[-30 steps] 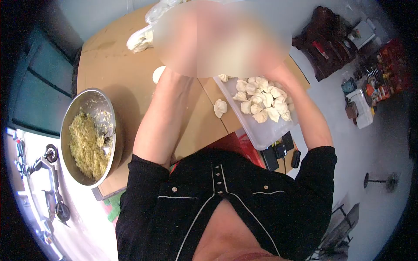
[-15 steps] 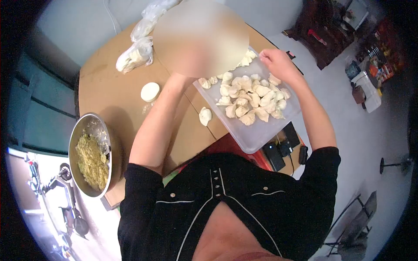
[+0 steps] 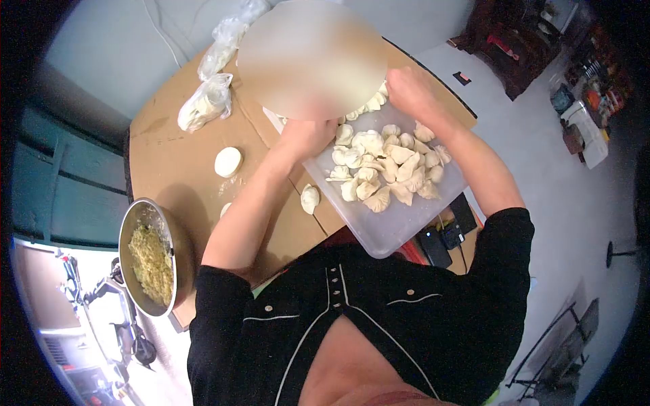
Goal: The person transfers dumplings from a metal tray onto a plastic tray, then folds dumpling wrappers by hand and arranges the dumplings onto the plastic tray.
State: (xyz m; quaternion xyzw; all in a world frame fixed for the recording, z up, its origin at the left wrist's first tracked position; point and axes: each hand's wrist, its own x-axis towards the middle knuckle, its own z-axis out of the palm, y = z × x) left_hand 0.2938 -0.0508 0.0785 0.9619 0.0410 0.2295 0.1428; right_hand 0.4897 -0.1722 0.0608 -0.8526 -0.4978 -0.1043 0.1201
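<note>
Folded dumplings (image 3: 399,162) are heaped in the translucent plastic tray (image 3: 389,233); a lone dumpling (image 3: 309,199) is seen just left, on the brown table (image 3: 159,152). Left hand (image 3: 311,139) is placed by the tray's left edge, right hand (image 3: 407,89) near its right side. Hands apart; finger closure is partly blurred, cannot be told.

Cream dumplings (image 3: 369,142), whitish tray (image 3: 384,233), tan-brown table (image 3: 159,152)
</note>
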